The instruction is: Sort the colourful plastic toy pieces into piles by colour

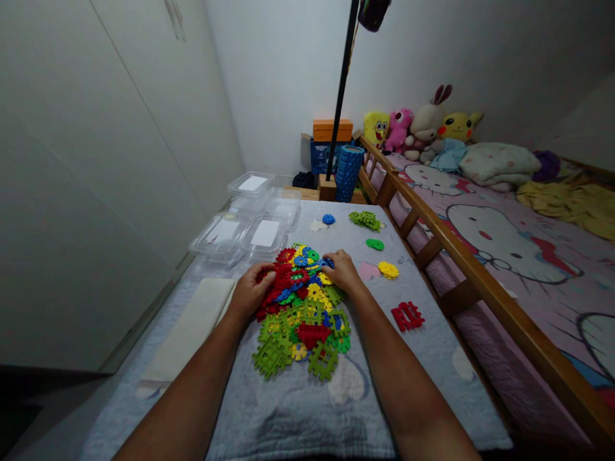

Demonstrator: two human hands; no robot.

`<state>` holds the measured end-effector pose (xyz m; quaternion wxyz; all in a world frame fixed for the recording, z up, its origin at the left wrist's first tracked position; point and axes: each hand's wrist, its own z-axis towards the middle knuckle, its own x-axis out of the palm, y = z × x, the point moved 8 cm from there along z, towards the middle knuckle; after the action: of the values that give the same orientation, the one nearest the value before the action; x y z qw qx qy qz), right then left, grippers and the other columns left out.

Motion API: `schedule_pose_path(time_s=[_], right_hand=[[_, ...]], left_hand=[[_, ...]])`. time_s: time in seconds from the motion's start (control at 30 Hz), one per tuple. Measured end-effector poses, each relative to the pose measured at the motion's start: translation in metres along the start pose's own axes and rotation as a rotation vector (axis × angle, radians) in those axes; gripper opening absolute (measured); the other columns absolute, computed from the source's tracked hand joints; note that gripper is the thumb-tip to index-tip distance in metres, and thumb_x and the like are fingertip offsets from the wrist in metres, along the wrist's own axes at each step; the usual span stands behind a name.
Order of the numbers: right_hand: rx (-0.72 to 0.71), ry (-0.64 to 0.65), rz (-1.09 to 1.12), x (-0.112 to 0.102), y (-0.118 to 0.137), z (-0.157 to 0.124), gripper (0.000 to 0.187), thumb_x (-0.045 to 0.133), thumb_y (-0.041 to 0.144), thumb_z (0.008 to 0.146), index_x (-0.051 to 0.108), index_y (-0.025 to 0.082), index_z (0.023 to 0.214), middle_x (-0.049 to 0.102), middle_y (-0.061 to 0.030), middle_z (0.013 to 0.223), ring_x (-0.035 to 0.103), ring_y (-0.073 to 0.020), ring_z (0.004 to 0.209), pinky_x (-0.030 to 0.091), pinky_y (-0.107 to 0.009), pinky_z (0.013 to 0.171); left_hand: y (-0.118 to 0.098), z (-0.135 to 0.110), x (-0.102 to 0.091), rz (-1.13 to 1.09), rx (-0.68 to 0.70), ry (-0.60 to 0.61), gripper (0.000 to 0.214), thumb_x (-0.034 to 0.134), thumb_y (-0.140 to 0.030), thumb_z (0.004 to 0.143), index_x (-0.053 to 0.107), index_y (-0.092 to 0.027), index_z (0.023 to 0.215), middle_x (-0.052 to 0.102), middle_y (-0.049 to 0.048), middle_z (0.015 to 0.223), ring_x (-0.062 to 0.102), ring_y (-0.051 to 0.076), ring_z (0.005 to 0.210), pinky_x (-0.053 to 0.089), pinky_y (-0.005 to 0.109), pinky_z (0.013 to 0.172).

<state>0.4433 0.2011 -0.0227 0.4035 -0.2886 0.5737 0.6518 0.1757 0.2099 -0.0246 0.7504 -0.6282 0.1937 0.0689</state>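
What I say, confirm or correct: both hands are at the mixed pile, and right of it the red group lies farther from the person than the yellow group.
Wrong: the red group lies nearer the person than the yellow group; the head view shows it. The rest stands.

The visible body consists of two bare human upper limbs. The left hand [250, 291] has a rounded back and joins a bare wrist; the left forearm [196, 371], smooth in outline, widens from that wrist toward the lower edge of the view. The right hand [342, 272] and right forearm [398, 358] have the same general form: narrow at the wrist, broader toward the elbow, uncovered throughout their visible length. Fingernail detail is too small to tell.
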Motion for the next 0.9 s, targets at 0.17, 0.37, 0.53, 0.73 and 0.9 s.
schedule_pose_path(time_s=[0.17, 0.37, 0.53, 0.73, 0.9], right_hand=[[0.037, -0.064, 0.127, -0.005, -0.011, 0.001, 0.018, 0.07, 0.018, 0.076, 0.069, 0.022, 0.094, 0.062, -0.0042, 0.096, 0.056, -0.0188, 0.091, 0.042, -0.028, 0.084], [0.121, -0.047, 0.183, -0.015, -0.023, 0.01, 0.01, 0.071, 0.02, 0.07, 0.063, 0.02, 0.076, 0.062, 0.0015, 0.076, 0.053, -0.015, 0.073, 0.037, -0.025, 0.067], [0.159, 0.032, 0.24, -0.023, -0.032, 0.018, 0.005, 0.071, 0.019, 0.069, 0.07, 0.02, 0.074, 0.064, 0.0019, 0.067, 0.055, -0.014, 0.065, 0.035, -0.024, 0.061], [0.241, 0.028, 0.467, -0.039, -0.046, 0.032, 0.006, 0.067, 0.021, 0.072, 0.07, 0.017, 0.07, 0.058, 0.0029, 0.054, 0.05, -0.0114, 0.052, 0.034, -0.022, 0.05], [0.451, -0.118, 0.689, -0.039, -0.061, 0.061, 0.006, 0.064, 0.012, 0.071, 0.062, 0.017, 0.069, 0.053, 0.0054, 0.05, 0.049, -0.0092, 0.046, 0.038, -0.019, 0.046]], left_hand=[[0.0, 0.0, 0.0, 0.013, 0.021, -0.005, 0.041, 0.061, -0.052, 0.083, 0.071, -0.02, 0.106, 0.072, 0.0082, 0.113, 0.065, 0.027, 0.106, 0.047, 0.042, 0.101], [0.0, 0.001, 0.0, 0.033, 0.027, -0.007, 0.041, 0.06, -0.051, 0.084, 0.071, -0.02, 0.107, 0.072, 0.0085, 0.115, 0.065, 0.027, 0.106, 0.046, 0.043, 0.103], [-0.001, 0.001, -0.001, 0.027, 0.03, -0.018, 0.04, 0.061, -0.05, 0.083, 0.071, -0.019, 0.106, 0.072, 0.0089, 0.115, 0.064, 0.027, 0.108, 0.046, 0.043, 0.104], [0.002, 0.002, -0.001, 0.009, 0.01, -0.035, 0.042, 0.062, -0.052, 0.083, 0.071, -0.019, 0.107, 0.073, 0.0085, 0.114, 0.066, 0.027, 0.105, 0.048, 0.041, 0.1], [0.005, 0.002, -0.001, -0.008, -0.005, -0.049, 0.042, 0.062, -0.052, 0.083, 0.072, -0.019, 0.107, 0.074, 0.008, 0.108, 0.067, 0.027, 0.102, 0.05, 0.041, 0.097]])
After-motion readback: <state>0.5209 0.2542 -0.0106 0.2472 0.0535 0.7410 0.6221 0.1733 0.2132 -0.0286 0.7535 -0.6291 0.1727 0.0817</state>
